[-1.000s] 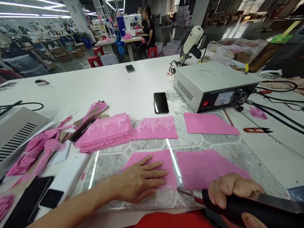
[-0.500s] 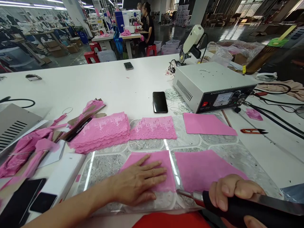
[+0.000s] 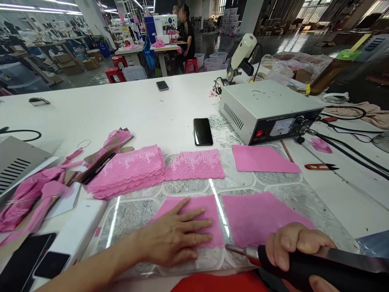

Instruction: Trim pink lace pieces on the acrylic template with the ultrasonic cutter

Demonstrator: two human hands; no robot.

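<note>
My left hand (image 3: 174,237) lies flat, fingers spread, on a pink fabric piece (image 3: 200,207) that rests on a clear sheet over lace (image 3: 133,215). My right hand (image 3: 299,245) is wrapped round the black handle of a cutting tool (image 3: 322,267). The tool's metal tip (image 3: 237,250) touches the lower right corner of that pink piece. A second pink fabric piece (image 3: 258,215) lies just right of it, beside my right hand.
A stack of pink lace (image 3: 127,170), a single lace piece (image 3: 194,164) and another pink piece (image 3: 261,159) lie further back. A grey control box (image 3: 267,107), a black phone (image 3: 203,131), red snips (image 3: 320,166) and cables (image 3: 349,150) sit beyond. Another grey box (image 3: 15,164) is at left. A person sits far back.
The hands, tool and fabric hold their places; only the view has shifted slightly.
</note>
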